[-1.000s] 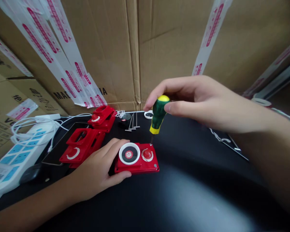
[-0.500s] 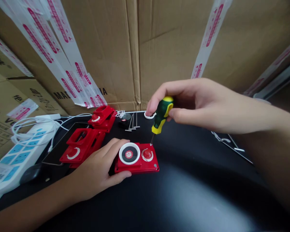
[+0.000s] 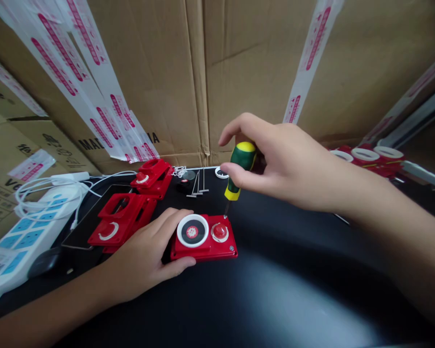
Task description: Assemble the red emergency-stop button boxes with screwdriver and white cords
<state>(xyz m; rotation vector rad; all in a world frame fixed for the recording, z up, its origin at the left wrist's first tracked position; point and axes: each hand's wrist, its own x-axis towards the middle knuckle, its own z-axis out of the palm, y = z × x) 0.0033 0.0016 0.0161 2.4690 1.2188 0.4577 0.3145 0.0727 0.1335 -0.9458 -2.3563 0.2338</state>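
Observation:
A red plastic unit with a white-ringed round dial and a red button lies on the black table. My left hand grips its left end, thumb along the near edge. My right hand pinches a short green and yellow screwdriver. The tool stands nearly upright with its tip on the unit's far right corner.
Two open red housings lie left of the unit. Thin metal pins and a white ring sit behind it. A white power strip with cables is at far left. More red units are at right. Cardboard boxes wall the back.
My right hand has turned round the screwdriver handle, fingers now curled over its top. The tip stays on the same corner. The view shifted, showing red units at right.

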